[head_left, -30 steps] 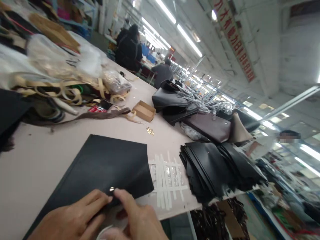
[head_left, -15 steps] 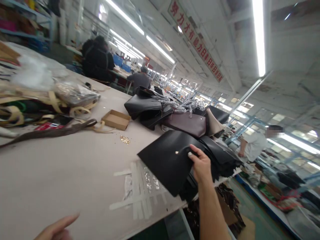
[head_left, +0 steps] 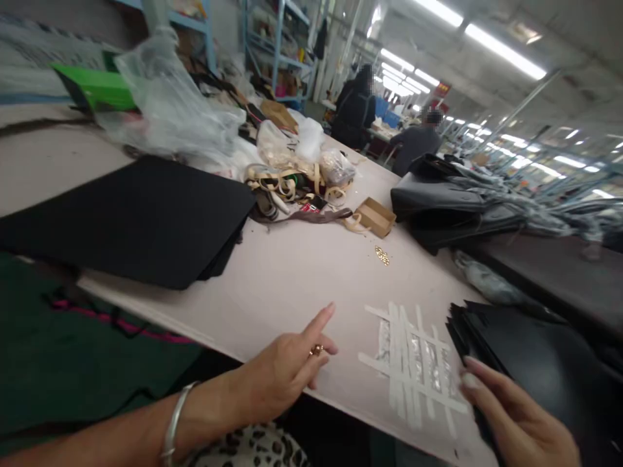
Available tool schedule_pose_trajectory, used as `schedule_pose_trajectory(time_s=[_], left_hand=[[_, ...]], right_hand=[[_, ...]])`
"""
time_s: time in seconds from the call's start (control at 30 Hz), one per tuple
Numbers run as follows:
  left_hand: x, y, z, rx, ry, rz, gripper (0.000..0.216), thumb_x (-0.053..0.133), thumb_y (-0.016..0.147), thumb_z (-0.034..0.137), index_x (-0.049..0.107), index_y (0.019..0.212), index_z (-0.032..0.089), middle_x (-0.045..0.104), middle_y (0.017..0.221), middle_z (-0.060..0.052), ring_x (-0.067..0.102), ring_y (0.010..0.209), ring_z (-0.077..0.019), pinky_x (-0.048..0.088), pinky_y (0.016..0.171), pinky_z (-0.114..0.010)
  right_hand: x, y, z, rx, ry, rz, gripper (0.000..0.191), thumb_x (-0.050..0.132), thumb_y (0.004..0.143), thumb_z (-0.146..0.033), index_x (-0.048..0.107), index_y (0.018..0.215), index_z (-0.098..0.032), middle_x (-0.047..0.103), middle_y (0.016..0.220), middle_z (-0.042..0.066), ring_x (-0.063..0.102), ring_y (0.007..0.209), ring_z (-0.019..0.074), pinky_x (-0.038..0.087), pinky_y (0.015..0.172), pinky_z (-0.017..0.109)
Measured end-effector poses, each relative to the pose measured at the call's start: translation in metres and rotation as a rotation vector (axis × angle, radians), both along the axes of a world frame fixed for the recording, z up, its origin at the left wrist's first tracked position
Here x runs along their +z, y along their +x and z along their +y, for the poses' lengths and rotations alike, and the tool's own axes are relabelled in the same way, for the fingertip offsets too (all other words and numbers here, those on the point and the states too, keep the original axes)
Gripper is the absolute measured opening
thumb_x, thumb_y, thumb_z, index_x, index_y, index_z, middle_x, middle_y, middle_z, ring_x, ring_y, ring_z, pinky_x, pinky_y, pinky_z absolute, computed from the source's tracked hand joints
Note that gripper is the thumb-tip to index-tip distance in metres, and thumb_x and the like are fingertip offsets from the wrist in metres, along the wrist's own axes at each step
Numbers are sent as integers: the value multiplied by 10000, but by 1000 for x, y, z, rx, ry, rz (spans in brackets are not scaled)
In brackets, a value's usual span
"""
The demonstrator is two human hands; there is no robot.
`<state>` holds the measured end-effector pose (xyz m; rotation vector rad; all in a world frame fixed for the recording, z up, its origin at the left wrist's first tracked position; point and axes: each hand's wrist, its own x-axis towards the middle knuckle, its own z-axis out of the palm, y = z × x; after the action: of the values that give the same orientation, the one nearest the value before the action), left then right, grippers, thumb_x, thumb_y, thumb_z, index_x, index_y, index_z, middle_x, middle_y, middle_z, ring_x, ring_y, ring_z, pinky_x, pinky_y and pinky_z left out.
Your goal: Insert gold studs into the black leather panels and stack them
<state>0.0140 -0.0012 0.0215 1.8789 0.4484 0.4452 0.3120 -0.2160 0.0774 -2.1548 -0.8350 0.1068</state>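
Note:
My left hand (head_left: 287, 363) rests at the table's near edge with its index finger stretched out. Its thumb and a curled finger pinch a small gold fitting (head_left: 316, 350). A bracelet circles that wrist. My right hand (head_left: 516, 421) is at the lower right, fingers stretched flat and apart, fingertips touching the near edge of a stack of black leather pieces (head_left: 545, 350). Between my hands, white tape strips (head_left: 413, 363) are stuck to the table in a grid. A small heap of gold fittings (head_left: 382, 254) lies farther back.
A pile of large black sheets (head_left: 136, 220) lies at the left. Behind are a small cardboard box (head_left: 374, 217), tangled straps (head_left: 287, 185), plastic bags (head_left: 170, 110) and black handbags (head_left: 448, 207). Two people (head_left: 357, 107) sit far back by other tables.
The view swung left. My right hand let go of the black piece it laid on the stack and drew back. My left hand rose over the table with a gold fitting.

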Motion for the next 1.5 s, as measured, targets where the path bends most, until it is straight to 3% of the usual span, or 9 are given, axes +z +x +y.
schedule_pose_trajectory(time_s=[0.17,0.33,0.53,0.73,0.93,1.17,1.23,1.37,1.5], left_hand=[[6,-7,3,-12,164,8,706,356,977,165,-22,1573,187,701,1170,-93,665,754,-123,529,776,-261],[13,-20,9,-18,244,174,796,367,887,84,-45,1568,81,729,978,-132,701,797,-223,525,706,-322],[1,-36,18,19,-81,41,828,369,849,76,-4,1583,170,605,636,59,603,567,-127,492,592,-224],[-3,-68,35,268,-628,-119,673,539,853,305,317,1481,207,668,1084,-54,566,544,-69,469,563,-236],[0,-121,36,688,-803,-153,558,568,831,551,519,1221,155,678,1005,-86,297,432,-16,162,406,-194],[-1,-156,44,1095,-788,-330,533,594,861,538,480,1225,166,684,1053,-95,360,487,-37,221,426,-187],[-5,-162,51,1149,-757,-402,496,611,870,525,492,1203,177,690,1016,-66,377,487,-38,225,416,-178],[-12,-171,62,1174,-742,-435,411,676,827,551,572,958,175,536,573,68,339,423,-44,216,398,-159],[-9,-172,64,1173,-822,-446,418,760,754,534,637,908,165,651,699,6,563,558,-114,439,505,-199]], right_hand=[[-23,-112,94,656,74,-37,234,636,892,-253,731,1105,-273,747,1030,56,709,910,203,595,800,296],[-18,-146,133,1037,80,-85,322,486,984,-130,659,1207,-285,671,1092,65,650,987,172,545,835,286],[-17,-159,158,1142,28,-25,216,495,994,-167,694,1057,-225,684,978,61,641,886,157,519,782,279],[-34,-170,205,981,73,225,131,535,968,-212,666,973,-221,716,842,3,666,757,129,511,711,224],[-28,-212,301,1022,101,55,165,564,940,-272,705,995,-207,740,852,24,662,750,158,494,716,252],[-15,-291,403,1196,7,-406,222,472,967,-167,666,1073,-187,731,936,60,645,892,204,436,802,291],[-19,-302,412,1226,-36,-488,221,461,975,-159,663,1060,-181,722,920,73,617,892,224,424,800,307],[-31,-298,393,1300,-43,-531,223,432,984,-122,646,1021,-171,708,937,79,569,896,237,412,822,332],[-43,-276,344,1354,-5,-427,209,420,999,-142,625,988,-183,672,886,57,560,870,223,422,804,329]])
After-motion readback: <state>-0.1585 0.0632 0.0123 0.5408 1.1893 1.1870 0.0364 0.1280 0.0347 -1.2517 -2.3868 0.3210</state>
